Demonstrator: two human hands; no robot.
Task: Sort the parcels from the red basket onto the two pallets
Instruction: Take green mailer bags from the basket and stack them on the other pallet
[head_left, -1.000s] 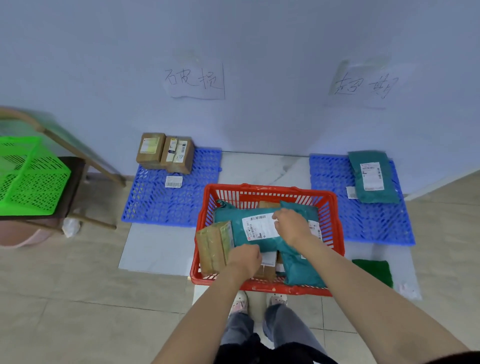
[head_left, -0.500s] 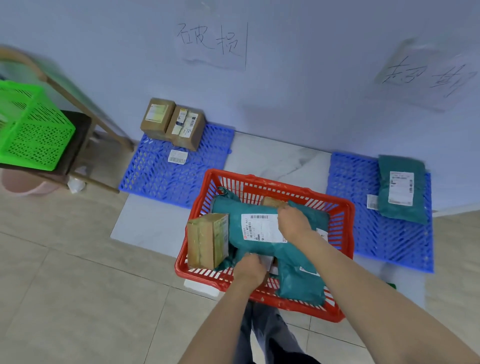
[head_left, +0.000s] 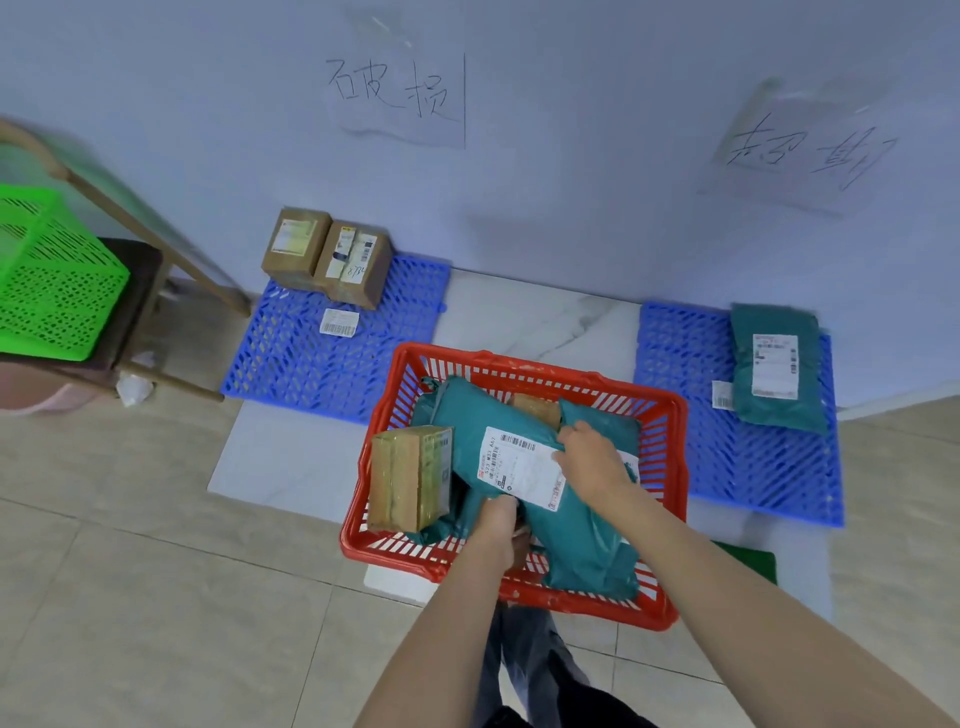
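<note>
The red basket (head_left: 670, 415) stands on the floor in front of me. A long teal mailer bag (head_left: 571, 540) with a white label lies tilted across its contents. My right hand (head_left: 592, 457) grips the bag's upper right edge beside the label. My left hand (head_left: 501, 525) holds its lower left edge, fingers curled under it. A brown taped box (head_left: 410, 478) stands on end at the basket's left side. Another brown parcel (head_left: 535, 408) and a second teal bag (head_left: 602, 418) show behind. The left blue pallet (head_left: 291, 364) carries two brown boxes (head_left: 327, 254). The right blue pallet (head_left: 727, 467) carries one teal bag (head_left: 774, 369).
Handwritten paper signs (head_left: 400, 88) hang on the wall above each pallet. A green basket (head_left: 47, 275) sits on a dark stool at far left, beside a wooden frame. Loose white labels (head_left: 338, 322) lie on both pallets. A dark green item (head_left: 753, 558) lies right of the red basket.
My view has swung left and closer. The teal bag has been tilted and raised in the basket; my left hand moved from the brown box side to the bag's lower edge.
</note>
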